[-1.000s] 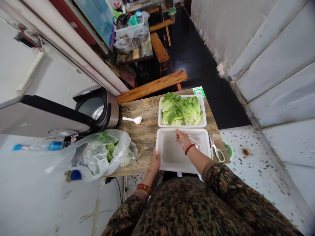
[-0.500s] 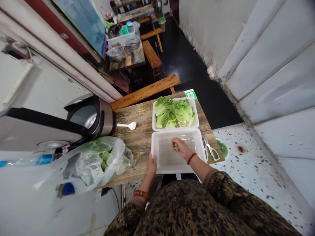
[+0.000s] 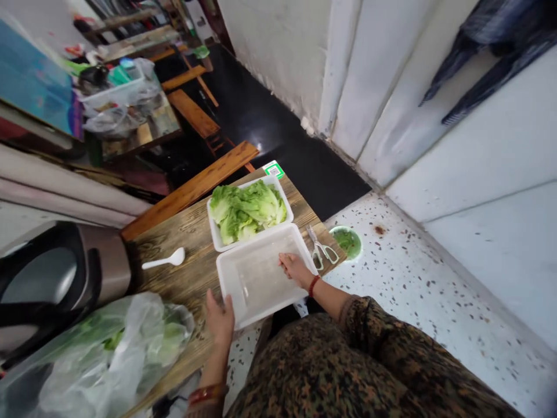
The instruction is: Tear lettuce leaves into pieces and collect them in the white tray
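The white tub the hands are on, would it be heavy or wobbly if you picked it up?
Probably light: the white tub looks like thin plastic, with nothing visible inside. It may flex a little, being wide and shallow. It could slide easily on the wooden table, which may be why the left hand rests at its near corner while the right hand reaches inside.

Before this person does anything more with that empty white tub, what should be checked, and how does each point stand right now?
1. Left hand steadies the empty tub's near corner: ok.
2. Right hand inside the tub, whether it holds anything: cannot tell.
3. Tub fully on the table: not ok, its near edge overhangs.
4. Tray of lettuce sits flat just behind: ok.
5. Scissors lie apart from both hands: ok.
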Tool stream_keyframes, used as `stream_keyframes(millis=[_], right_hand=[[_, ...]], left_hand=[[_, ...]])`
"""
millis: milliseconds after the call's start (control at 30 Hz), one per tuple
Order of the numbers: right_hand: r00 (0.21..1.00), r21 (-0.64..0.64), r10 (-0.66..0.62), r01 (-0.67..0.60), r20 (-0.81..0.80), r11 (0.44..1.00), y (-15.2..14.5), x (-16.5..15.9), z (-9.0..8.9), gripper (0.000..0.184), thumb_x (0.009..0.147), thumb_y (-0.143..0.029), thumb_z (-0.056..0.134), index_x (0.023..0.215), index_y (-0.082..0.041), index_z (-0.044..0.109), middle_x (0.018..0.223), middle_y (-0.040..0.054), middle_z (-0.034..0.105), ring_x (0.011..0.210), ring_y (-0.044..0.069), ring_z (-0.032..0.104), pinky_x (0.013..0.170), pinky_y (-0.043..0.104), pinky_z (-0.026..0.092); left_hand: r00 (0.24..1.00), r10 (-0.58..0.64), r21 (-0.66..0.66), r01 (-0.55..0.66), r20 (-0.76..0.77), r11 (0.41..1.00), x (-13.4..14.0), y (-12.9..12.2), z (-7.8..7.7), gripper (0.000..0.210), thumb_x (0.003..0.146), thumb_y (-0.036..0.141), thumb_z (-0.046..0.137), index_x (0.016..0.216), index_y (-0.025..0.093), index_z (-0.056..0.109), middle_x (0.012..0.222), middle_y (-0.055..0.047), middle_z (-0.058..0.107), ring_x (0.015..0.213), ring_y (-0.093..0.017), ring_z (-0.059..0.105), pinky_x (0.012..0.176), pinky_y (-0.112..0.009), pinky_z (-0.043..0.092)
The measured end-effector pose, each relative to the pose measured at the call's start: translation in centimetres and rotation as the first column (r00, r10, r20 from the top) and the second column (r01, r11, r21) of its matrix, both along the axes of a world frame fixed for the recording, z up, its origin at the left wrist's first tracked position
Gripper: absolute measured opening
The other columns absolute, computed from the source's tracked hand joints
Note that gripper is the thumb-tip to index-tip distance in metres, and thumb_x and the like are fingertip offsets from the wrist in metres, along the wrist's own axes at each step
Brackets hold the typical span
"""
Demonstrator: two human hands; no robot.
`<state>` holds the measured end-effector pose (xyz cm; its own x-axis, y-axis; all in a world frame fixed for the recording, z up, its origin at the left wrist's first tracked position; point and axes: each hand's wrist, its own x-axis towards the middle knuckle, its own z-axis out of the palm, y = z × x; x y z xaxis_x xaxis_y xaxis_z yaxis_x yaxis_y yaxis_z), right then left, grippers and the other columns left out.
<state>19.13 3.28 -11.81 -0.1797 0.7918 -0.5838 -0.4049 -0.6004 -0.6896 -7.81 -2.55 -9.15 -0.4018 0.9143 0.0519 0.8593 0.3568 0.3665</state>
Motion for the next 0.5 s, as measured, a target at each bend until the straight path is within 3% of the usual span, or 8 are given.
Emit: stream_keyframes(millis=[67, 133, 233, 300, 367, 433, 500], right_hand=[[0.989, 0.115, -0.067, 0.052, 0.130, 0.992, -0.3, 3.0, 1.3, 0.037, 0.091, -0.049, 0.044, 0.066, -0.022, 0.050, 0.047, -0.0077, 0.035, 0.044, 0.010, 0.031, 0.045, 0.023, 0.026], [0.924, 0.276, -0.205, 0.115, 0.324, 0.954, -0.5, 7.2, 2.2, 0.036, 0.091, -0.046, 0.042, 0.066, -0.022, 0.051, 0.054, -0.0047, 0.045, 0.053, 0.013, 0.043, 0.053, 0.024, 0.035], [0.675, 0.462, -0.450, 0.178, 0.585, 0.869, -0.6, 14.2, 1.9, 0.031, 0.091, -0.044, 0.042, 0.076, -0.022, 0.059, 0.072, 0.0000, 0.060, 0.069, 0.016, 0.053, 0.070, 0.029, 0.043], [0.525, 0.497, -0.534, 0.225, 0.663, 0.838, -0.5, 18.3, 0.1, 0.029, 0.091, -0.044, 0.043, 0.084, -0.022, 0.060, 0.080, 0.0025, 0.064, 0.075, 0.019, 0.056, 0.077, 0.032, 0.045], [0.445, 0.491, -0.546, 0.243, 0.710, 0.836, -0.5, 21.4, -2.6, 0.028, 0.088, -0.046, 0.047, 0.084, -0.021, 0.060, 0.086, 0.0057, 0.065, 0.083, 0.021, 0.058, 0.084, 0.036, 0.046], [0.432, 0.440, -0.506, 0.250, 0.746, 0.862, -0.5, 23.6, -5.7, 0.028, 0.082, -0.048, 0.054, 0.085, -0.021, 0.060, 0.091, 0.0080, 0.066, 0.090, 0.023, 0.059, 0.090, 0.040, 0.046], [0.502, 0.321, -0.422, 0.279, 0.755, 0.905, -0.6, 25.3, -8.6, 0.034, 0.077, -0.052, 0.060, 0.088, -0.020, 0.063, 0.095, 0.0086, 0.068, 0.092, 0.024, 0.061, 0.091, 0.041, 0.047]], left_hand=[[0.992, -0.116, 0.074, 0.120, -0.046, 0.990, 1.5, 0.9, 1.6, 0.067, 0.088, 0.047, 0.050, 0.142, 0.008, 0.044, 0.136, -0.023, 0.055, 0.131, -0.036, 0.049, 0.110, -0.054, 0.038], [0.973, -0.228, 0.107, 0.231, -0.039, 0.967, 3.5, 1.6, 2.7, 0.063, 0.088, 0.047, 0.050, 0.140, 0.010, 0.048, 0.131, -0.022, 0.057, 0.127, -0.035, 0.052, 0.109, -0.054, 0.040], [0.942, -0.331, 0.101, 0.323, 0.065, 0.941, 6.7, 2.2, 2.8, 0.060, 0.089, 0.046, 0.051, 0.138, 0.013, 0.049, 0.124, -0.019, 0.060, 0.115, -0.032, 0.060, 0.104, -0.054, 0.045], [0.920, -0.359, 0.079, 0.351, 0.155, 0.933, 8.5, 2.2, 2.3, 0.058, 0.089, 0.045, 0.053, 0.138, 0.015, 0.048, 0.125, -0.018, 0.059, 0.111, -0.030, 0.062, 0.102, -0.053, 0.047], [0.898, -0.376, 0.057, 0.373, 0.228, 0.926, 9.9, 2.0, 1.7, 0.058, 0.089, 0.045, 0.055, 0.139, 0.016, 0.047, 0.129, -0.018, 0.058, 0.111, -0.029, 0.063, 0.102, -0.052, 0.047], [0.881, -0.386, 0.045, 0.389, 0.274, 0.920, 10.7, 1.8, 1.4, 0.058, 0.089, 0.045, 0.056, 0.139, 0.016, 0.047, 0.131, -0.018, 0.057, 0.110, -0.028, 0.063, 0.102, -0.052, 0.047], [0.873, -0.386, 0.036, 0.394, 0.297, 0.918, 11.0, 1.7, 1.3, 0.059, 0.088, 0.045, 0.057, 0.138, 0.016, 0.048, 0.130, -0.018, 0.057, 0.110, -0.027, 0.063, 0.103, -0.052, 0.046]])
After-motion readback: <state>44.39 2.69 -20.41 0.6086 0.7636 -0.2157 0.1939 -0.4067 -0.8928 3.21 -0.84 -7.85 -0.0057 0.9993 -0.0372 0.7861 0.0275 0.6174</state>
